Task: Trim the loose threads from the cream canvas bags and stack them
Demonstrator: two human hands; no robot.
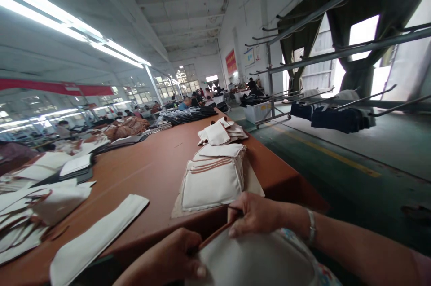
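Close to my body, a cream fabric piece with a brown-trimmed edge (256, 257) is stretched between my two hands. My left hand (178, 254) pinches the trimmed edge at its left end, thumb on the near side. Farther right along that edge, my right hand (251, 214) grips it with bent fingers, a bracelet on the wrist. Just beyond my hands, a stack of cream padded panels (212, 182) with brown edging lies at the table corner. A long cream fabric strip (97, 236) rests to the left, overhanging the near table edge.
The brown-covered table (144, 165) reaches away ahead. More cream pieces (220, 133) lie behind the stack. Cream pieces with straps (43, 205) pile up at the left. A metal rack (313, 66) with dark bags stands at the right, beyond the green floor (303, 156). People work far back.
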